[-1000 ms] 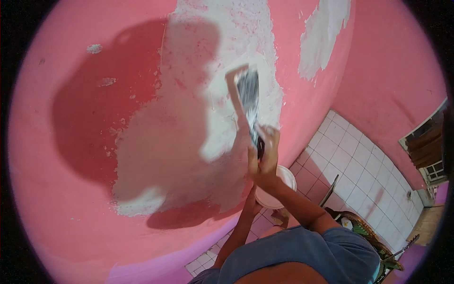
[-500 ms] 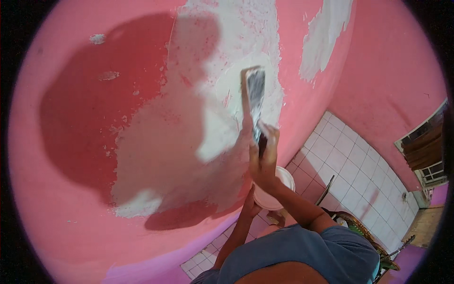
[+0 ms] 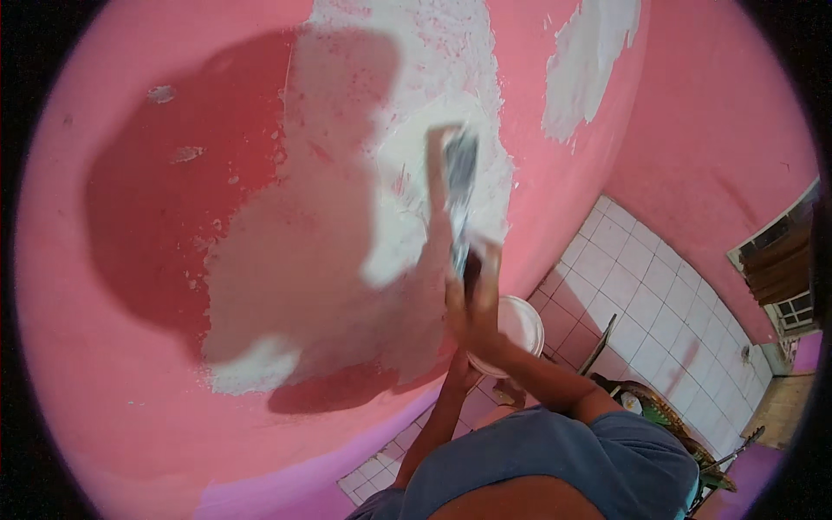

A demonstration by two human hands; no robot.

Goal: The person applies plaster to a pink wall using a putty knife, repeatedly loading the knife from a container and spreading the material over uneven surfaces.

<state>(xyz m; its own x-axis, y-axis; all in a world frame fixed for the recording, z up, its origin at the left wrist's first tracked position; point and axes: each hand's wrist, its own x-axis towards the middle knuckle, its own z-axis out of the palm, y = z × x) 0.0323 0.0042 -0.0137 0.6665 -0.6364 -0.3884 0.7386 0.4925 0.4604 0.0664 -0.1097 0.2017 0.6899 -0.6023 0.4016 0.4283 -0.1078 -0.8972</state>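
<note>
My right hand (image 3: 477, 299) is closed round the dark handle of a putty knife (image 3: 462, 165), its blade pointing up the wall. The broad metal blade is smeared with white filler and blurred by motion. It is over a large white filler patch (image 3: 407, 61) on the pink wall, with its shadow just to the left; whether it touches, I cannot tell. Lower down, my left hand (image 3: 462, 373) grips the side of a round white tub (image 3: 530, 328). My right forearm crosses in front of the tub and hides part of it, and its contents are hard to make out.
A smaller filler patch (image 3: 592, 69) is on the wall to the right. My shadow (image 3: 173, 208) darkens the wall's left part. White floor tiles (image 3: 641, 286) spread at the right, with a dark-framed piece of furniture (image 3: 659, 412) by my right side and a window (image 3: 784, 269) beyond.
My right hand and the putty knife have shifted slightly left and down in view, and the blade's shadow lies a little farther from it. The wall patches have slid left as the view moved.
</note>
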